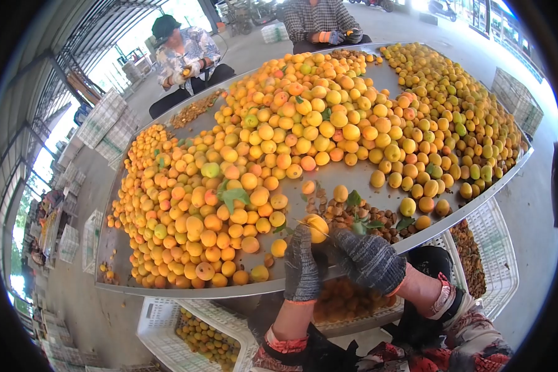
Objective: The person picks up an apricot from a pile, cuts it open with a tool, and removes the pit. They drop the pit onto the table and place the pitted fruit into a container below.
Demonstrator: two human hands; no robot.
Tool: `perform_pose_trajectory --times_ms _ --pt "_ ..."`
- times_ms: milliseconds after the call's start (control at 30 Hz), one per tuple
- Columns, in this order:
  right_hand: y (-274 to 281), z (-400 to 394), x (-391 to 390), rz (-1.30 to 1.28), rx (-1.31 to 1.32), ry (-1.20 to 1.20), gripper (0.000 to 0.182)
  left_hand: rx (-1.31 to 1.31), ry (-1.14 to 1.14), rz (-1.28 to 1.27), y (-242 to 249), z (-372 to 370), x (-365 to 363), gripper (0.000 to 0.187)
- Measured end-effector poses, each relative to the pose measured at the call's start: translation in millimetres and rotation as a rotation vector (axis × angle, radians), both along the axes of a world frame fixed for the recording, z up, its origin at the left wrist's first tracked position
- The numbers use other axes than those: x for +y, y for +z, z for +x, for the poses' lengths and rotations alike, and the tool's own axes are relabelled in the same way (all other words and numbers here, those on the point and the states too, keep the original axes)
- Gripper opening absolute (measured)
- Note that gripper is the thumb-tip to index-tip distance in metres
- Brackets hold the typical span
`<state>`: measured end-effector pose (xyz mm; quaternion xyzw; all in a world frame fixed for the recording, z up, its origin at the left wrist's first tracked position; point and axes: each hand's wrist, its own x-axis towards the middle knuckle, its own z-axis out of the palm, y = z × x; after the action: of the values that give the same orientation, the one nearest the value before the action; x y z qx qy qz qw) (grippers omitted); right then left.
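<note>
My left hand (pixel 302 268), in a dark grey knit glove, pinches an orange-yellow apricot (pixel 317 229) at the near edge of a metal table (pixel 328 175). A thin pale line crosses the fruit's top; I cannot make out what it is. My right hand (pixel 371 260), gloved alike, is closed close to the apricot's right side, and whatever its fingers hold is hidden. Just beyond my hands lie brown pits (pixel 378 224) with a few green leaves (pixel 353 198). A large heap of apricots (pixel 273 133) covers much of the table.
Below the near edge stand white crates, one holding apricots (pixel 208 338), another brown pieces (pixel 468 257). Two people sit across the table, a person in a patterned shirt (pixel 189 53) and a person in a checked shirt (pixel 313 22). Stacked crates (pixel 105 124) stand at left.
</note>
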<state>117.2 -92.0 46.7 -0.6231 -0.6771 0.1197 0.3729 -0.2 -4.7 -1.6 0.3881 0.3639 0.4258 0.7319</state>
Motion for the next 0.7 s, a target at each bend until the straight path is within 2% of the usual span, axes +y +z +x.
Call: perform_pose_trajectory --times_ms 33,167,233,267,333,367,433,467,533,667,700 --pt "0.9 1.8 -0.2 -0.055 0.026 0.001 0.028 0.093 0.019 0.167 -5.4 0.0 0.9 0.045" --pt "-1.3 4.1 2.1 -0.035 -0.064 0.002 0.03 0.148 0.014 0.151 -7.2 -2.1 3.1 0.044" --pt "-1.7 3.6 4.4 -0.039 -0.113 0.037 0.032 0.119 -0.057 -0.004 5.9 -2.1 0.8 0.045" --pt "-8.3 4.7 6.8 -0.039 -0.114 0.037 0.032 0.118 -0.057 -0.004 11.1 -1.6 -0.4 0.045" --pt "-23.3 8.2 12.1 0.109 0.15 0.184 0.032 0.145 0.013 0.103 18.0 -1.6 -2.5 0.036" --pt "-23.3 10.5 12.0 0.11 0.15 0.187 0.032 0.145 0.016 0.104 13.2 -3.8 -1.3 0.036" --pt "-16.4 15.1 10.0 -0.183 0.348 0.239 0.037 0.372 0.051 0.6 -7.7 -10.2 0.7 0.025" --pt "-17.2 18.7 7.5 -0.182 0.348 0.233 0.037 0.37 0.045 0.602 -16.1 -12.0 1.7 0.025" --pt "-18.2 24.8 4.9 -0.189 0.256 0.334 0.039 0.634 0.166 1.186 -27.1 -16.3 4.7 0.023" --pt "-9.0 27.8 3.3 0.018 0.141 0.328 0.029 0.64 0.225 1.352 -29.6 -16.8 7.6 0.024" --pt "-12.9 29.4 1.7 0.006 0.148 0.331 0.029 0.541 0.122 1.192 -29.0 -17.9 8.3 0.025"
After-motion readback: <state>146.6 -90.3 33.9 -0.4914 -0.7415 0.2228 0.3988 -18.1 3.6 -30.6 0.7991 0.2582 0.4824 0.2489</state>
